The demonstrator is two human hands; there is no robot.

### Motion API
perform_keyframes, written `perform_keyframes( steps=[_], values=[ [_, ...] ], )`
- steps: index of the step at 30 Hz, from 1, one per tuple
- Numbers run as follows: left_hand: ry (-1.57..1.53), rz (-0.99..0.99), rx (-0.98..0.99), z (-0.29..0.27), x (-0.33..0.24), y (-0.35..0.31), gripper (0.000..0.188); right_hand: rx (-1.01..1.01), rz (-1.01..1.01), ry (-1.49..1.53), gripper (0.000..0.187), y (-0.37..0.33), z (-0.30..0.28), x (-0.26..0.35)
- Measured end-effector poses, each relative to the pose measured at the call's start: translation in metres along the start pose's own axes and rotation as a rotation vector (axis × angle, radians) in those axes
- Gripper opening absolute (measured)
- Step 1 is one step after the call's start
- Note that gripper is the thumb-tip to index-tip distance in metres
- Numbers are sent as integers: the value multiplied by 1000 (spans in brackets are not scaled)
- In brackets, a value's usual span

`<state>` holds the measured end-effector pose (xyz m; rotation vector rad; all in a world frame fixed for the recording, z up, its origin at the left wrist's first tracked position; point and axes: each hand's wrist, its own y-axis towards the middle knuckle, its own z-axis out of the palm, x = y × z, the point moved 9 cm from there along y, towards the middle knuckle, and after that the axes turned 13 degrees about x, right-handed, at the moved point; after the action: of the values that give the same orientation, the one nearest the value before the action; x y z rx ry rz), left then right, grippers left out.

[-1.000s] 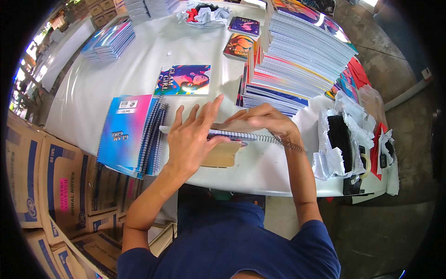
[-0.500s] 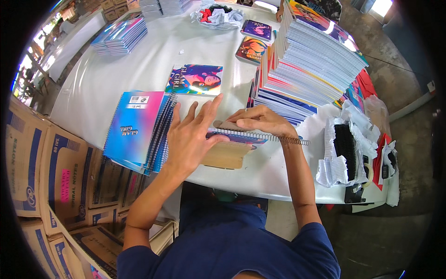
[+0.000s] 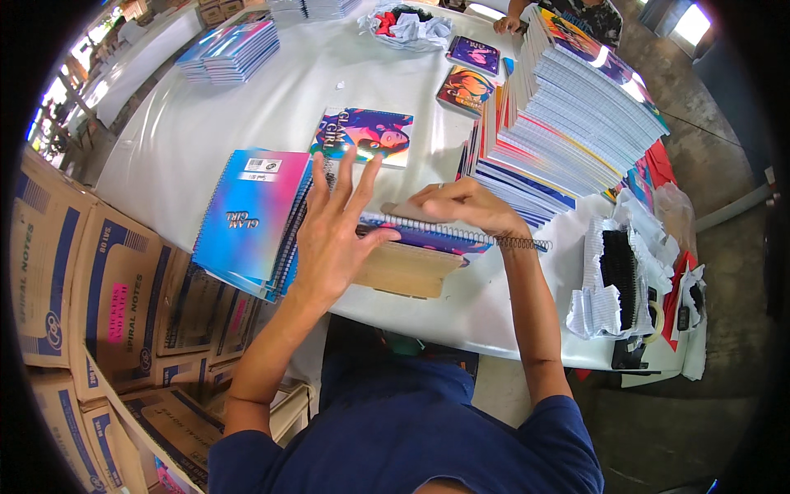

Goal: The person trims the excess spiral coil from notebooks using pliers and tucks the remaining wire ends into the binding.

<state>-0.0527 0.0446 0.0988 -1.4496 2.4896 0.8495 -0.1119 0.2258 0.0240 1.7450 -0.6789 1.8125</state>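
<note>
A notebook (image 3: 428,236) lies in front of me with its spine edge up, a dark wire coil (image 3: 522,244) running along it and sticking out past its right end. My left hand (image 3: 333,235) is at the left end, fingers spread, thumb touching the notebook. My right hand (image 3: 473,207) bends over the coil, its fingers on a flat grey-brown piece (image 3: 403,212) whose kind I cannot make out. Below the notebook is a tan block or board (image 3: 403,272). Beside my left hand lies a stack of blue-pink spiral notebooks (image 3: 251,214).
One colourful notebook (image 3: 370,136) lies beyond my hands. A tall, leaning notebook stack (image 3: 576,107) stands at the right. Near the right table edge, torn white wrapping holds black coils (image 3: 619,276). Cardboard boxes (image 3: 123,288) are piled at the left. Another person's hand (image 3: 506,25) rests at the far edge.
The view has shifted slightly, so the table appears a little further right. My left fingers stand more upright and spread. The right hand stays over the coil.
</note>
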Motion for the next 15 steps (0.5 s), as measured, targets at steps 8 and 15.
perform_keyframes(
  steps=[8,15],
  values=[
    [-834,-250,-42,27,60,-13,111,-45,5,177,49,8,11,6],
    [-1166,-241,-124,52,85,-23,108,28,109,-95,51,21,10,5]
  ],
)
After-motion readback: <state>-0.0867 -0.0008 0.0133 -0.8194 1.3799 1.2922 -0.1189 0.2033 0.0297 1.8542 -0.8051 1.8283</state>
